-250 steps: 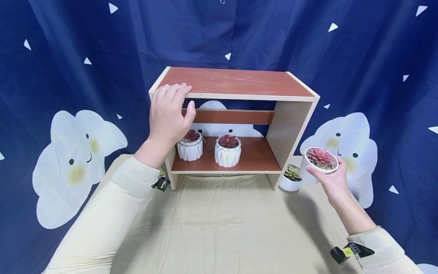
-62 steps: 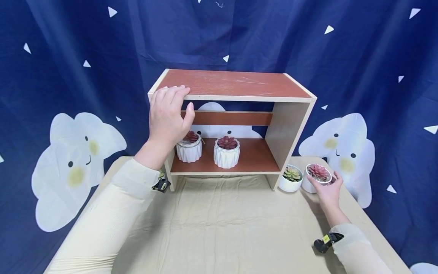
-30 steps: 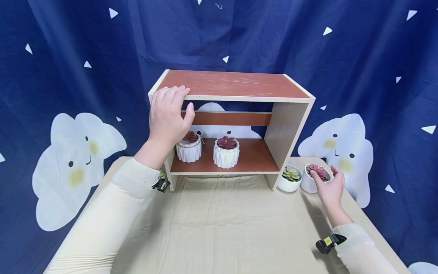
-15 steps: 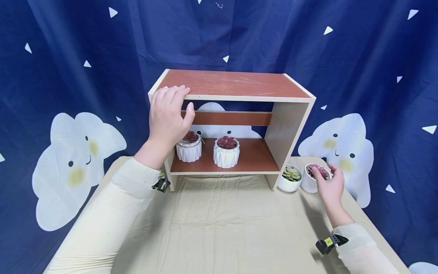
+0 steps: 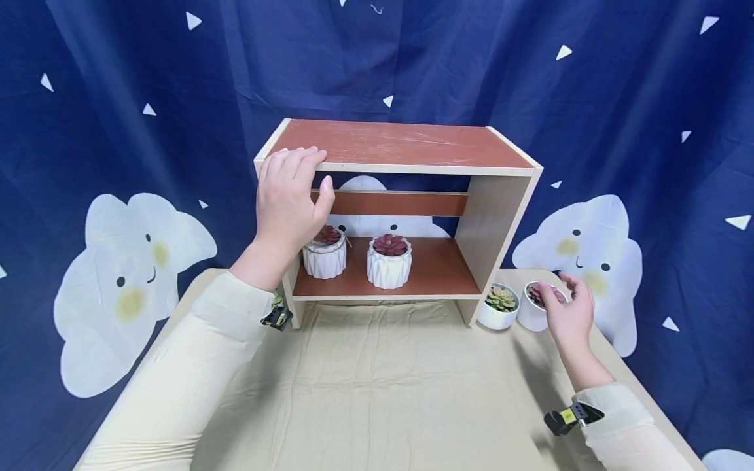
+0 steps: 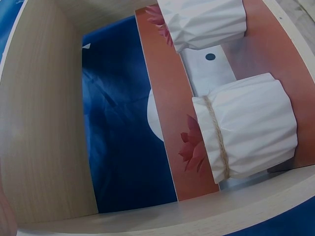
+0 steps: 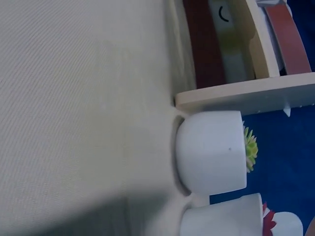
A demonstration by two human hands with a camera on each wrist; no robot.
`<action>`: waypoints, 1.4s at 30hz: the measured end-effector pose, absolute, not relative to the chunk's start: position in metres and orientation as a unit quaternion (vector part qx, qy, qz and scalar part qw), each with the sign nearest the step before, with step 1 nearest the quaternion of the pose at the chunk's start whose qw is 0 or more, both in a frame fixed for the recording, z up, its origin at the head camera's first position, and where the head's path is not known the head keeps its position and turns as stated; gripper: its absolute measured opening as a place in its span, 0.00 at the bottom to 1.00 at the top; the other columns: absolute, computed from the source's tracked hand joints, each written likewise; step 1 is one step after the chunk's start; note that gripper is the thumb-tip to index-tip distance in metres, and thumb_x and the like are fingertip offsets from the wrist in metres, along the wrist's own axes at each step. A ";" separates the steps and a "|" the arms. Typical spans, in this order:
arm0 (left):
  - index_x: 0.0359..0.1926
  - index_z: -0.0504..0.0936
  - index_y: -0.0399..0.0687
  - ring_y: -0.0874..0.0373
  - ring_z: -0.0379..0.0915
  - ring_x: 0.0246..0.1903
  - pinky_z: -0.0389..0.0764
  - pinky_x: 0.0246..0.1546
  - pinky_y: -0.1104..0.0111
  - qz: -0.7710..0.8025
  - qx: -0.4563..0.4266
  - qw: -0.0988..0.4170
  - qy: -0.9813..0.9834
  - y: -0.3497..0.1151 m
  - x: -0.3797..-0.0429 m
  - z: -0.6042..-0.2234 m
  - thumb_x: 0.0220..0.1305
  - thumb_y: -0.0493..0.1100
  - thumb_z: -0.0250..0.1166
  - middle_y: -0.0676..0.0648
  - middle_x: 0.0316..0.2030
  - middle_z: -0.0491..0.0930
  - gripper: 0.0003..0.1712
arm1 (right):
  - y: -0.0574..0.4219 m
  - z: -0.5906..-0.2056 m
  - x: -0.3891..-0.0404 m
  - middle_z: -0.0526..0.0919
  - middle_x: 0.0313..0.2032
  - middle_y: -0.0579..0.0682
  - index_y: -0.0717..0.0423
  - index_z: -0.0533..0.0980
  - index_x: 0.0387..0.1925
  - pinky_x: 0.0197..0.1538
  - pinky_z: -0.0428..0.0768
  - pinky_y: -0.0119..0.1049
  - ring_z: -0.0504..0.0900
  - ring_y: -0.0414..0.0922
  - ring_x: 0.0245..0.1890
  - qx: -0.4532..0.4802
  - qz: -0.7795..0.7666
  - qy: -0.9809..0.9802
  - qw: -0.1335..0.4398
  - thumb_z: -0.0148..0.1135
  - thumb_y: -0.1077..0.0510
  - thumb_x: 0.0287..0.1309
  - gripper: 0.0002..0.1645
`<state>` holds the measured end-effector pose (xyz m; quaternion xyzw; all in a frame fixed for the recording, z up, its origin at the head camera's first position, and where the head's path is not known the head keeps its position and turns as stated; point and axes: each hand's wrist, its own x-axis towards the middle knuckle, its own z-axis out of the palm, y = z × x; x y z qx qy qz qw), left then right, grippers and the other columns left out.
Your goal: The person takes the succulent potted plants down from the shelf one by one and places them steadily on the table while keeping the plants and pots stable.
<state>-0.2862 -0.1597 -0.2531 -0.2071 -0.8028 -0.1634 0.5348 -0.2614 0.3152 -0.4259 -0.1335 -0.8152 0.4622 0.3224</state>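
Note:
My left hand (image 5: 288, 193) rests on the top front edge of a small shelf unit (image 5: 406, 144) at its left corner, fingers laid over the board and thumb in front. On the shelf's lower board stand two white ribbed pots with dark red succulents: a twine-tied pot (image 5: 326, 260), partly behind my hand, and a plain pot (image 5: 389, 269). My right hand (image 5: 573, 320) hovers just over a white pot (image 5: 532, 316) with a red succulent, thumb and fingers apart and holding nothing. It partly hides that plant. Left of it stands a white pot with a green succulent (image 5: 501, 301).
A beige cloth (image 5: 383, 379) covers the table. A dark blue curtain (image 5: 353, 59) with cloud and triangle prints hangs behind. The shelf's right side panel (image 5: 497, 235) stands close to the green succulent's pot. Some green foliage (image 5: 278, 297) shows past my left wrist.
My right hand has carried the red succulent's pot down beside the green one, let go, and drawn slightly up and right off it. My left hand has stayed on the shelf.

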 end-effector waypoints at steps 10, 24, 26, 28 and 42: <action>0.57 0.81 0.41 0.42 0.71 0.57 0.63 0.67 0.56 -0.160 -0.207 0.534 -0.804 -0.160 -0.285 -0.253 0.68 0.51 0.49 0.42 0.56 0.81 0.26 | 0.306 -0.408 -0.259 0.74 0.60 0.61 0.64 0.72 0.62 0.70 0.62 0.44 0.68 0.54 0.62 -0.116 0.462 -0.813 0.336 0.66 0.53 0.62 0.30; 0.58 0.81 0.42 0.43 0.71 0.58 0.64 0.67 0.56 -0.163 -0.204 0.531 -0.806 -0.161 -0.286 -0.252 0.67 0.50 0.51 0.42 0.57 0.81 0.25 | 0.295 -0.385 -0.261 0.74 0.59 0.59 0.63 0.74 0.61 0.70 0.62 0.38 0.70 0.52 0.64 -0.078 0.463 -0.808 0.355 0.67 0.54 0.62 0.29; 0.58 0.81 0.42 0.43 0.71 0.58 0.64 0.67 0.56 -0.162 -0.203 0.531 -0.807 -0.161 -0.286 -0.252 0.67 0.49 0.52 0.42 0.57 0.80 0.25 | 0.293 -0.382 -0.260 0.74 0.58 0.58 0.63 0.74 0.60 0.70 0.63 0.38 0.70 0.52 0.64 -0.074 0.464 -0.808 0.356 0.67 0.54 0.62 0.28; 0.58 0.81 0.42 0.43 0.71 0.58 0.63 0.67 0.56 -0.162 -0.203 0.531 -0.807 -0.161 -0.286 -0.252 0.67 0.49 0.52 0.42 0.57 0.80 0.25 | 0.291 -0.378 -0.259 0.74 0.57 0.58 0.63 0.74 0.60 0.70 0.62 0.38 0.70 0.51 0.63 -0.073 0.465 -0.807 0.355 0.67 0.54 0.62 0.28; 0.58 0.81 0.42 0.44 0.71 0.58 0.63 0.67 0.57 -0.166 -0.206 0.532 -0.804 -0.160 -0.286 -0.252 0.68 0.51 0.49 0.43 0.57 0.81 0.26 | 0.276 -0.351 -0.256 0.74 0.52 0.45 0.64 0.75 0.58 0.65 0.63 0.29 0.70 0.44 0.59 -0.032 0.468 -0.798 0.378 0.68 0.56 0.61 0.26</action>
